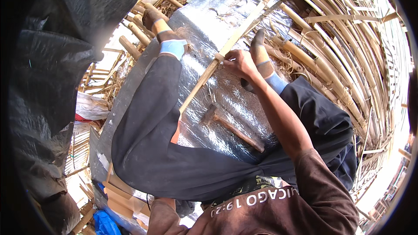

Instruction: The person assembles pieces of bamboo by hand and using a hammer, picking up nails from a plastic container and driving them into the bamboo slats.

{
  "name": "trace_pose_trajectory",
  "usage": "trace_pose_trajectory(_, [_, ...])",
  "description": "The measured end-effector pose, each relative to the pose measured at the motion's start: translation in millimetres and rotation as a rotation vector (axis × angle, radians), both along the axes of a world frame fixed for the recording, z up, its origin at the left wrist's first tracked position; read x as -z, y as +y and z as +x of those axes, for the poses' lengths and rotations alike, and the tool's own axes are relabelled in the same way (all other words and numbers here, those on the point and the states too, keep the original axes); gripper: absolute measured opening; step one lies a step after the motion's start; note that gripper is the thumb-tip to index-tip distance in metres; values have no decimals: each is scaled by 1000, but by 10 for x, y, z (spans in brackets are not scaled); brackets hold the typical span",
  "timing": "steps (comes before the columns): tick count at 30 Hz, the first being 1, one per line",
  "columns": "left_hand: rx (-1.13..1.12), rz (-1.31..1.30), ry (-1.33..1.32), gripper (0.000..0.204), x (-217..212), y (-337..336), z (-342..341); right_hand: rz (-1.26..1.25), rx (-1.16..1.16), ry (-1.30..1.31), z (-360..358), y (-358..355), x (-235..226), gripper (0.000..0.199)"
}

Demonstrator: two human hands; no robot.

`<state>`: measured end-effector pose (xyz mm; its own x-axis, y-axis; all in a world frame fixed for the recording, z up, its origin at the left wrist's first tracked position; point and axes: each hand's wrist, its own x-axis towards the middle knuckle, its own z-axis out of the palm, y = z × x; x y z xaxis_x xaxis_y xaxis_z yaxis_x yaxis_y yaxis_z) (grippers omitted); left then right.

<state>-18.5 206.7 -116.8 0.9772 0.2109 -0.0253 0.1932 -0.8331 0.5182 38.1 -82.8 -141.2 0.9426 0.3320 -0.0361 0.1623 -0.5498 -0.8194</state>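
Observation:
My right hand [239, 64] is closed at the middle of a long, pale split-bamboo strip [244, 27], its fingers curled against the strip's right edge. At that spot a short, light-brown piece [219, 56] crosses the strip. The strip slants from the far right down toward my left knee. My left arm [164, 211] passes under my left thigh. A sliver of skin [176, 133] shows beside that leg near the strip's near end; the left hand's fingers are hidden. Between my legs lies a hammer [235, 128] with a wooden handle, apart from both hands.
Under me spreads a shiny silvery sheet [202, 72]. Bamboo poles [322, 65] are stacked along the right, with more pole ends [138, 32] at the far left. A black tarp [48, 87] hangs at left. Cardboard [122, 198] and a blue plastic bag [106, 223] lie at lower left.

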Motion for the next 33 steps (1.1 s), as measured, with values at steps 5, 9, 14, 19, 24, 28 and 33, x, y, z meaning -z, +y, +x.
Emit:
trace_pose_trajectory(5, [-44, -17, 1, 34, -228, 115, -1200, 160, 136, 137, -68, 94, -250, 19])
trace_pose_trajectory(9, [21, -73, 38, 34, -75, -170, -1614, 111, 168, 121, -78, -168, -249, 17])
trace_pose_trajectory(14, [128, -104, -136, 34, -99, -574, -1525, 181, 132, 154, -66, -36, -298, 16])
trace_pose_trajectory(19, [288, -199, -332, 36, -118, -966, -1013, 187, 155, 97, -75, -123, -132, 15])
trace_pose_trajectory(24, [363, -165, -385, 35, -131, -1074, -413, 100, 83, 123, -73, -125, -138, 20])
trace_pose_trajectory(28, [422, -141, -449, 29, -269, -1211, -46, 96, 16, 90, -98, -137, -184, 19])
trace_pose_trajectory(33, [463, -163, -376, 19, -141, -1311, 138, 79, -39, 82, -95, -157, -180, 25])
